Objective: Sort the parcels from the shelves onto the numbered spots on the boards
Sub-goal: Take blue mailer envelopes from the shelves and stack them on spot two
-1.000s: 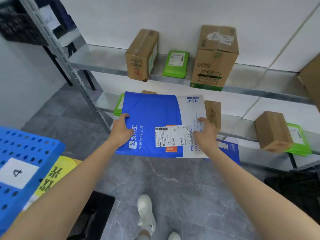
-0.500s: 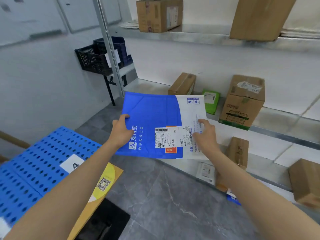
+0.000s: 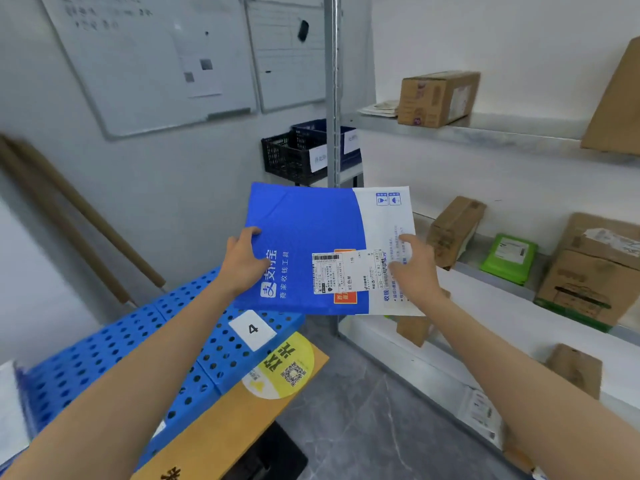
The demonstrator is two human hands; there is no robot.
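The left hand [image 3: 242, 263] and right hand [image 3: 417, 273] each grip a side edge of the blue-and-white mailer [image 3: 311, 230], held aloft with its long axis left to right, while spot 4 [image 3: 252, 329] on the blue board [image 3: 104, 351] lies just below its near-left corner, closest to the left hand.

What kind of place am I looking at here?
Probably a small parcel sorting room: brown cardboard boxes sit on grey metal shelves, and a blue perforated plastic board carries a white label marked 4.

Flat blue/white parcel [image 3: 311, 244] w/ label, held above blue board [image 3: 104, 355] spot 4.
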